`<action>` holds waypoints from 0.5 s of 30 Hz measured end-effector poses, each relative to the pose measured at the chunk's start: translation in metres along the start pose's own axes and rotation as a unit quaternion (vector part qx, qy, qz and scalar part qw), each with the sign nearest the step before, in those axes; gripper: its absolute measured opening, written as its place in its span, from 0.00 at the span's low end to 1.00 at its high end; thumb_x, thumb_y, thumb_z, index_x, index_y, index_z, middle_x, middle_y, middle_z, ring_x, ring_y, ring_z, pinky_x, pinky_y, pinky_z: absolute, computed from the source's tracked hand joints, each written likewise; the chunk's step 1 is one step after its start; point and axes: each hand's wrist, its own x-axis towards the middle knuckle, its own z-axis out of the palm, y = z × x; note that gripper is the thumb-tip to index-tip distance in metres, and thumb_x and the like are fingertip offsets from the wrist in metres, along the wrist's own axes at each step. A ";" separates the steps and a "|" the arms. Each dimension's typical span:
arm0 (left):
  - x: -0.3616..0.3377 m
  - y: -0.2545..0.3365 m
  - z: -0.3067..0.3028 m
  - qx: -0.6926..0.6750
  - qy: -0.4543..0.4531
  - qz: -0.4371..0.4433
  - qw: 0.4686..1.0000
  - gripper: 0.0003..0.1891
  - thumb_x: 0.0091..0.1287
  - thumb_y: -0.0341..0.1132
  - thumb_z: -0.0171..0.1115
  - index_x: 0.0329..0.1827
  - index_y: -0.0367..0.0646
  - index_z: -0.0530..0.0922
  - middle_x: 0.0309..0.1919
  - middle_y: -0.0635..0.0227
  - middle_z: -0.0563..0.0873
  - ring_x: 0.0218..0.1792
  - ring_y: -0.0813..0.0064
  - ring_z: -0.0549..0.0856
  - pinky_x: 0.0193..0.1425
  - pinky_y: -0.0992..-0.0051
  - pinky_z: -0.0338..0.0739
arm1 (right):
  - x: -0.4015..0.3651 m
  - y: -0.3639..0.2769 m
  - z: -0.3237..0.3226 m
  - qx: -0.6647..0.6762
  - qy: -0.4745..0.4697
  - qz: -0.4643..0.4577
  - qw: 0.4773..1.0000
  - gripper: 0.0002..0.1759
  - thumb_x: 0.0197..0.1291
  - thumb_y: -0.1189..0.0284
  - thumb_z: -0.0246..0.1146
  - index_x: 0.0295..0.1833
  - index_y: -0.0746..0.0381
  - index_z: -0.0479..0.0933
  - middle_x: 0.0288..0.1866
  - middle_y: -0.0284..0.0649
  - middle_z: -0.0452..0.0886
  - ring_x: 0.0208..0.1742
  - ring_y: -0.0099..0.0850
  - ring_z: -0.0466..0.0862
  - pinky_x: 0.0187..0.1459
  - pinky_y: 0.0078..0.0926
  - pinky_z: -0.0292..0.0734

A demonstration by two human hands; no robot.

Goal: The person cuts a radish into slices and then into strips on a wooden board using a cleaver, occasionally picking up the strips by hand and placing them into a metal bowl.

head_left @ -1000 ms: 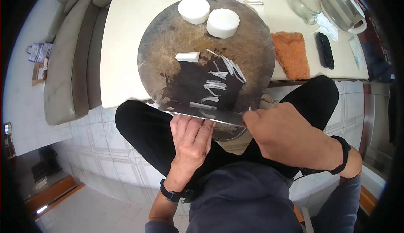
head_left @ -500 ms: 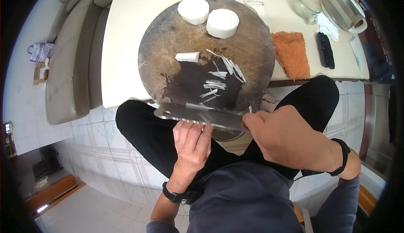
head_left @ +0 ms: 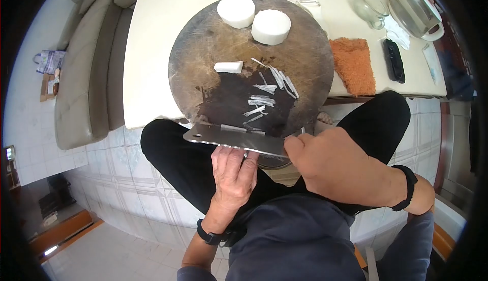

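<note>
We have a single view, worn on the head, looking steeply down over our own torso and lap. Its fisheye lens bends the edges and darkens the corners. Our left hand (head_left: 234, 172) and right hand (head_left: 333, 166) sit close below centre. The round chopping board (head_left: 203, 52) lies just beyond them, with the cream table (head_left: 152, 37) at the top and the tiled floor (head_left: 142, 199) far beneath.

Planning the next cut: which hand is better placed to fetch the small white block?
Likely left: the left hand lies open under the cleaver; the right hand is shut in a grip on its handle.
</note>
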 end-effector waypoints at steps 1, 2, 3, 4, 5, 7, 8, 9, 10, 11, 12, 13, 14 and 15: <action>0.002 0.000 0.000 0.004 0.005 0.010 1.000 0.15 0.47 0.22 0.70 0.41 0.35 0.84 0.38 0.59 0.82 0.43 0.57 0.81 0.54 0.52 0.73 | -0.001 0.002 0.001 0.009 0.015 -0.001 1.000 0.11 0.45 0.81 0.62 0.37 0.67 0.71 0.25 0.44 0.77 0.25 0.42 0.80 0.25 0.34 0.73; 0.004 0.000 0.000 0.007 0.010 0.019 1.000 0.15 0.47 0.22 0.70 0.41 0.36 0.84 0.37 0.59 0.81 0.42 0.57 0.81 0.53 0.53 0.73 | -0.003 0.003 0.001 0.017 0.029 -0.002 0.999 0.11 0.46 0.81 0.62 0.37 0.67 0.71 0.25 0.44 0.77 0.25 0.41 0.81 0.25 0.34 0.73; 0.003 0.000 0.000 0.007 0.011 0.017 1.000 0.15 0.47 0.22 0.70 0.41 0.36 0.84 0.37 0.59 0.81 0.42 0.57 0.81 0.53 0.53 0.73 | -0.006 0.003 0.000 0.016 0.028 -0.003 0.999 0.11 0.46 0.81 0.62 0.37 0.67 0.71 0.25 0.44 0.77 0.25 0.41 0.81 0.25 0.34 0.73; 0.002 0.000 0.000 0.006 0.006 0.017 1.000 0.15 0.47 0.22 0.70 0.40 0.36 0.84 0.37 0.60 0.81 0.42 0.58 0.80 0.52 0.54 0.73 | -0.009 0.002 -0.002 0.022 0.013 0.006 1.000 0.11 0.46 0.81 0.62 0.38 0.67 0.72 0.25 0.44 0.77 0.25 0.41 0.81 0.25 0.34 0.72; 0.002 -0.001 -0.001 0.005 -0.001 0.017 1.000 0.15 0.46 0.22 0.70 0.40 0.36 0.84 0.36 0.60 0.80 0.41 0.58 0.80 0.51 0.55 0.73 | -0.011 0.000 -0.003 0.028 -0.002 0.015 0.999 0.12 0.47 0.80 0.62 0.39 0.68 0.72 0.25 0.44 0.77 0.25 0.41 0.81 0.25 0.34 0.72; 0.002 -0.001 -0.001 0.010 0.000 0.021 1.000 0.14 0.46 0.22 0.70 0.39 0.36 0.83 0.37 0.60 0.81 0.41 0.58 0.80 0.51 0.56 0.73 | -0.014 -0.004 -0.006 0.021 -0.019 0.019 0.999 0.12 0.48 0.80 0.62 0.40 0.68 0.72 0.25 0.44 0.77 0.25 0.41 0.81 0.25 0.34 0.72; 0.002 -0.001 -0.001 0.015 0.000 0.025 1.000 0.14 0.47 0.21 0.69 0.39 0.35 0.83 0.37 0.60 0.81 0.41 0.58 0.80 0.50 0.57 0.73 | -0.015 -0.004 -0.007 0.014 -0.036 0.022 0.999 0.12 0.48 0.80 0.62 0.41 0.68 0.72 0.26 0.43 0.77 0.25 0.40 0.81 0.25 0.34 0.72; 0.002 -0.001 -0.001 0.014 0.000 0.025 1.000 0.14 0.47 0.21 0.69 0.39 0.35 0.83 0.37 0.60 0.81 0.41 0.58 0.80 0.50 0.57 0.73 | -0.015 -0.004 -0.007 0.014 -0.036 0.023 0.999 0.12 0.48 0.80 0.62 0.41 0.68 0.72 0.26 0.43 0.77 0.25 0.40 0.81 0.25 0.34 0.72; 0.002 -0.001 -0.001 0.009 -0.001 0.024 1.000 0.14 0.47 0.21 0.69 0.39 0.35 0.83 0.38 0.59 0.81 0.41 0.57 0.80 0.51 0.56 0.73 | -0.014 -0.004 -0.006 0.010 -0.035 0.018 0.999 0.12 0.47 0.80 0.62 0.41 0.68 0.72 0.26 0.43 0.76 0.25 0.40 0.81 0.25 0.34 0.72; 0.002 -0.001 -0.001 0.004 -0.002 0.023 1.000 0.14 0.47 0.21 0.69 0.38 0.35 0.83 0.38 0.59 0.81 0.41 0.57 0.80 0.51 0.55 0.72 | -0.014 -0.004 -0.005 0.007 -0.033 0.013 0.999 0.13 0.47 0.80 0.62 0.40 0.68 0.72 0.26 0.43 0.76 0.25 0.40 0.81 0.25 0.33 0.73; 0.001 -0.001 -0.002 0.005 -0.003 0.023 1.000 0.14 0.47 0.21 0.69 0.38 0.35 0.83 0.38 0.59 0.81 0.41 0.57 0.80 0.51 0.55 0.72 | -0.012 -0.005 -0.004 0.008 -0.034 0.013 0.999 0.13 0.47 0.80 0.62 0.40 0.68 0.72 0.26 0.43 0.76 0.25 0.40 0.81 0.25 0.33 0.73; 0.001 -0.001 -0.002 0.005 -0.005 0.019 1.000 0.14 0.46 0.21 0.69 0.39 0.35 0.83 0.38 0.59 0.81 0.42 0.57 0.80 0.52 0.54 0.73 | -0.008 -0.006 -0.003 0.004 -0.030 0.009 1.000 0.13 0.46 0.80 0.62 0.40 0.68 0.72 0.26 0.43 0.76 0.25 0.41 0.80 0.25 0.33 0.73; 0.001 0.000 -0.002 0.006 -0.008 0.016 1.000 0.15 0.46 0.21 0.70 0.39 0.35 0.84 0.38 0.59 0.81 0.42 0.57 0.80 0.53 0.54 0.73 | -0.006 -0.007 -0.002 -0.001 -0.025 0.006 1.000 0.13 0.45 0.81 0.62 0.39 0.68 0.71 0.25 0.44 0.76 0.25 0.41 0.80 0.26 0.33 0.73; 0.000 0.000 0.000 0.005 -0.007 0.017 1.000 0.15 0.46 0.21 0.70 0.39 0.35 0.84 0.38 0.59 0.81 0.42 0.57 0.80 0.53 0.54 0.73 | -0.004 -0.006 -0.001 -0.002 -0.024 0.007 1.000 0.13 0.45 0.81 0.62 0.39 0.68 0.71 0.25 0.44 0.76 0.25 0.41 0.80 0.26 0.33 0.73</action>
